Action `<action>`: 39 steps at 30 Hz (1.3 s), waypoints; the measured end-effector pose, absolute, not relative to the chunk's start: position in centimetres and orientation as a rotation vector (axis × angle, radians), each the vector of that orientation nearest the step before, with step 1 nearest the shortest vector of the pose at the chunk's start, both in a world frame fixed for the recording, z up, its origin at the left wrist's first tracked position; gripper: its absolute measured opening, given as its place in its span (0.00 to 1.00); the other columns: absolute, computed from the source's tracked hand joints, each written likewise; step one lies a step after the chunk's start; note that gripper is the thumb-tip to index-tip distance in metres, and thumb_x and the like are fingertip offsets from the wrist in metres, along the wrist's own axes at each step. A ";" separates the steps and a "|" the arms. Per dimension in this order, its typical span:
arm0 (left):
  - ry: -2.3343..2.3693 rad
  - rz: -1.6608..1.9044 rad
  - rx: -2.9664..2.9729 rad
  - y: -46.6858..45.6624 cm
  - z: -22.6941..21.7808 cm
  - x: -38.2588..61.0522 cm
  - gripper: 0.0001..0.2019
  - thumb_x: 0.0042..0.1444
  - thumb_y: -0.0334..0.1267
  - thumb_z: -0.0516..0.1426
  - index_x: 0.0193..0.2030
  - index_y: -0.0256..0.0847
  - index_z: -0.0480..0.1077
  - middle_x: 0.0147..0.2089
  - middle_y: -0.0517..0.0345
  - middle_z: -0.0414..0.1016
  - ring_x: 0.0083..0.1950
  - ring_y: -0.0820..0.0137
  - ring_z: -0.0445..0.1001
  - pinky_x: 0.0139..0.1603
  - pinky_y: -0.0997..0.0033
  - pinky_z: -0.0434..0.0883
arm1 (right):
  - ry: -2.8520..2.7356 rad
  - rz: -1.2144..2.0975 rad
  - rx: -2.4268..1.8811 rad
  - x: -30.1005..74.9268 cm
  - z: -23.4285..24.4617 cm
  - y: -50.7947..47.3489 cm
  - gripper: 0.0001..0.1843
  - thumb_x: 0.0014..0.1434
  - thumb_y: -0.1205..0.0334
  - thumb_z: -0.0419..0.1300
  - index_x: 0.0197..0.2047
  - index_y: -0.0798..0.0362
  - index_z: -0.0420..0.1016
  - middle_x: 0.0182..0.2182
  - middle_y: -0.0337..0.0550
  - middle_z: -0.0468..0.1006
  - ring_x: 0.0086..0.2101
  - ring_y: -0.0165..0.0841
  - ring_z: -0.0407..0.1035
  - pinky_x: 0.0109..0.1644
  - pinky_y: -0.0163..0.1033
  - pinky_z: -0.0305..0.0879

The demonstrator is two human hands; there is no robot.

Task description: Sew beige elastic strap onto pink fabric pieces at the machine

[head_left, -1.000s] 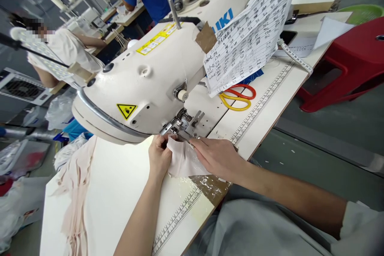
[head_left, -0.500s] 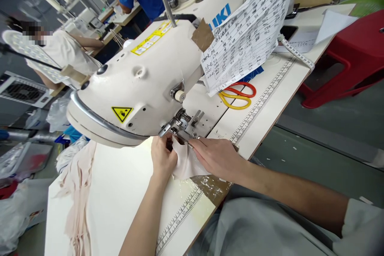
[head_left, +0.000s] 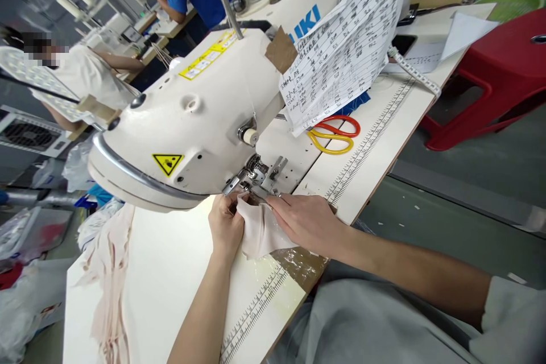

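Observation:
A pale pink piece of fabric (head_left: 259, 231) hangs in folds between my hands, its upper edge by the needle area of a white sewing machine (head_left: 187, 125). My left hand (head_left: 226, 226) pinches the fabric's left edge, fingers curled below the presser foot area (head_left: 256, 179). On the other side, my right hand (head_left: 305, 222) is closed on the fabric's right part, its fingertips against a narrow metal piece beside the foot. Whether that metal piece belongs to the machine I cannot tell. The needle itself is hidden.
Scissors (head_left: 333, 135) with red and yellow handles lie behind my right hand, under handwritten sheets (head_left: 345, 45). More pink fabric strips (head_left: 111, 290) lie at the table's left. A red stool (head_left: 490, 79) stands right. Two people (head_left: 91, 71) work beyond the machine.
My left hand has drawn slightly left and away from the needle area, and more of the fabric's upper edge shows. My right hand stays nearly in place. The view has shifted slightly.

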State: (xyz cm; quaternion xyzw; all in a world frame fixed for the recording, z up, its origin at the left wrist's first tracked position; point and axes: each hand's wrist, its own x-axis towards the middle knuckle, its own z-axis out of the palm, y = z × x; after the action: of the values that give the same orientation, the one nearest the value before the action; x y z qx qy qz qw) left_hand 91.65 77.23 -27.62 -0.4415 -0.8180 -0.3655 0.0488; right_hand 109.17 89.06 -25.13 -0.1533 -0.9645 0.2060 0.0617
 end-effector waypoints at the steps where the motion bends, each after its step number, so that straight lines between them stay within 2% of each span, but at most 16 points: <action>1: -2.446 -1.076 -1.384 77.2 -27.7 91.6 0.04 0.56 0.40 0.60 0.33 0.44 0.75 0.34 0.59 0.78 0.37 0.68 0.76 0.38 0.68 0.70 | -2.919 0.611 -0.476 109.1 -25.1 89.0 0.14 0.71 0.64 0.45 0.53 0.54 0.68 0.38 0.45 0.79 0.38 0.36 0.76 0.30 0.37 0.61; 5: -2.175 -0.873 -1.561 77.4 -27.9 91.6 0.03 0.59 0.33 0.58 0.35 0.43 0.73 0.35 0.57 0.78 0.39 0.67 0.75 0.40 0.67 0.71 | -2.913 0.496 -0.464 108.8 -25.4 88.8 0.13 0.70 0.66 0.47 0.54 0.54 0.67 0.38 0.46 0.79 0.36 0.36 0.76 0.29 0.36 0.61; 9: -2.076 -0.728 -1.643 77.6 -27.9 92.1 0.07 0.59 0.28 0.55 0.37 0.42 0.73 0.39 0.54 0.77 0.40 0.66 0.74 0.43 0.64 0.72 | -2.852 0.445 -0.474 109.7 -25.8 88.3 0.16 0.67 0.71 0.49 0.56 0.57 0.67 0.38 0.47 0.80 0.36 0.36 0.77 0.30 0.36 0.61; 12: -2.148 -0.677 -1.703 77.4 -27.3 92.6 0.10 0.59 0.27 0.53 0.41 0.42 0.74 0.42 0.51 0.76 0.43 0.64 0.73 0.43 0.62 0.74 | -2.751 0.611 -0.478 112.0 -26.0 88.1 0.15 0.66 0.71 0.50 0.54 0.58 0.68 0.37 0.46 0.81 0.36 0.36 0.77 0.31 0.36 0.62; 15: -2.209 -0.621 -1.854 77.0 -26.2 93.1 0.15 0.57 0.25 0.51 0.46 0.41 0.74 0.47 0.48 0.73 0.46 0.61 0.71 0.46 0.58 0.74 | -2.658 0.856 -0.393 115.4 -26.3 88.0 0.12 0.65 0.71 0.49 0.48 0.54 0.69 0.32 0.41 0.81 0.31 0.33 0.76 0.31 0.36 0.64; 17: -2.241 -0.553 -1.926 76.8 -25.5 93.6 0.17 0.56 0.25 0.50 0.48 0.39 0.73 0.50 0.46 0.71 0.48 0.60 0.70 0.48 0.56 0.74 | -2.632 0.958 -0.335 117.5 -26.5 88.0 0.13 0.65 0.72 0.47 0.47 0.52 0.68 0.33 0.40 0.80 0.30 0.32 0.76 0.32 0.36 0.65; 22: -2.342 -0.371 -1.779 77.1 -25.6 95.9 0.14 0.57 0.27 0.50 0.46 0.32 0.73 0.50 0.40 0.69 0.50 0.55 0.67 0.49 0.53 0.75 | -2.664 0.851 -0.294 119.8 -27.0 88.7 0.12 0.65 0.72 0.45 0.45 0.52 0.67 0.29 0.39 0.79 0.28 0.33 0.75 0.28 0.36 0.67; 25: -2.349 -0.378 -1.651 77.3 -26.5 97.2 0.16 0.59 0.28 0.50 0.51 0.29 0.72 0.53 0.38 0.69 0.54 0.53 0.67 0.53 0.51 0.74 | -2.616 0.672 -0.242 120.1 -27.2 89.2 0.13 0.66 0.70 0.46 0.48 0.53 0.68 0.34 0.43 0.81 0.32 0.34 0.77 0.32 0.37 0.71; 28: -2.322 -0.457 -1.671 76.9 -27.2 97.5 0.18 0.61 0.29 0.49 0.56 0.30 0.70 0.55 0.39 0.70 0.58 0.54 0.68 0.59 0.51 0.72 | -2.566 0.612 -0.168 120.3 -27.3 89.5 0.15 0.66 0.70 0.47 0.51 0.52 0.69 0.39 0.44 0.81 0.38 0.34 0.78 0.39 0.37 0.74; 31: -2.311 -0.513 -1.718 76.3 -27.3 97.1 0.20 0.62 0.30 0.48 0.58 0.31 0.69 0.57 0.40 0.71 0.61 0.56 0.68 0.62 0.51 0.70 | -2.566 0.630 -0.150 120.3 -27.4 89.4 0.17 0.65 0.71 0.48 0.53 0.52 0.70 0.39 0.43 0.82 0.38 0.33 0.78 0.40 0.36 0.74; 39: -2.288 -0.454 -1.731 76.0 -27.3 96.8 0.21 0.61 0.32 0.49 0.59 0.31 0.70 0.59 0.42 0.73 0.62 0.55 0.68 0.60 0.51 0.71 | -2.620 0.615 -0.189 120.0 -27.6 89.4 0.17 0.67 0.70 0.46 0.55 0.54 0.69 0.38 0.45 0.81 0.37 0.34 0.78 0.38 0.37 0.74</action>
State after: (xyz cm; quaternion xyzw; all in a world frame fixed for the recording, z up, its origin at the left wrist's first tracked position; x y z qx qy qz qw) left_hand 96.83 76.03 -27.29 -0.5918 -0.7822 -0.1551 0.1179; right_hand 119.99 89.43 -27.63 -0.0684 -0.9473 0.2223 0.2201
